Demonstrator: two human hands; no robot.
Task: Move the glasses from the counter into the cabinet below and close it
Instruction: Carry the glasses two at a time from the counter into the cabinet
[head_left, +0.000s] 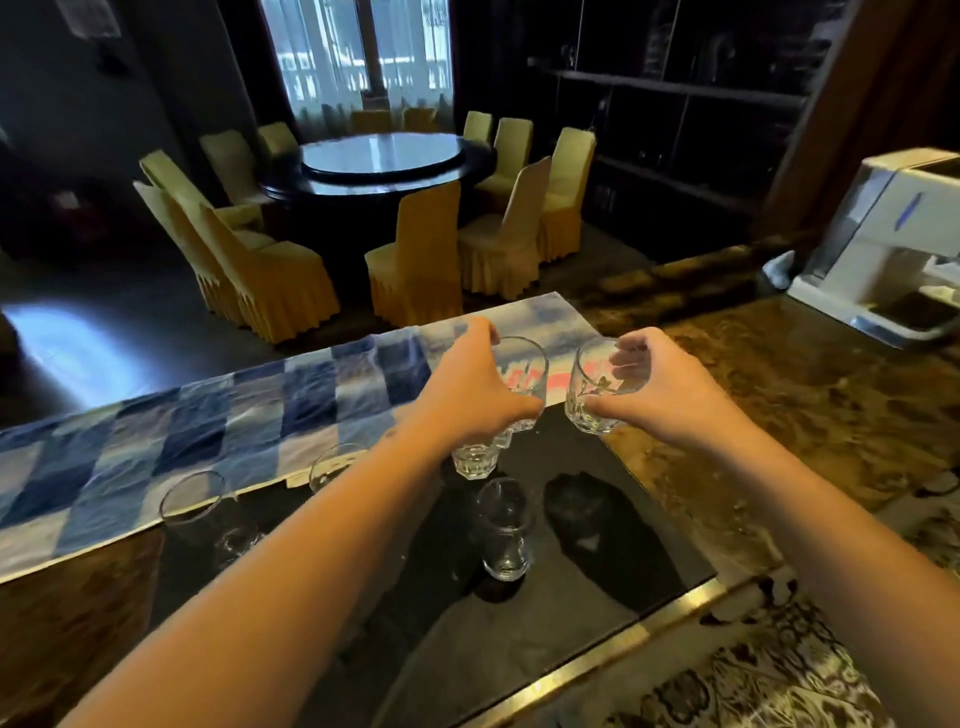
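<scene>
On the dark glass counter panel (597, 597), left hand (467, 389) grips a clear tall tumbler (524, 384); right hand (660, 389) grips a clear tilted tumbler (587, 395). Below the left hand: a faceted clear glass (475, 460), a small clear glass (505, 530). Beside the left forearm: two clear glasses (200, 506).

Clear glasses (505, 530) upright on dark counter (597, 561).
</scene>
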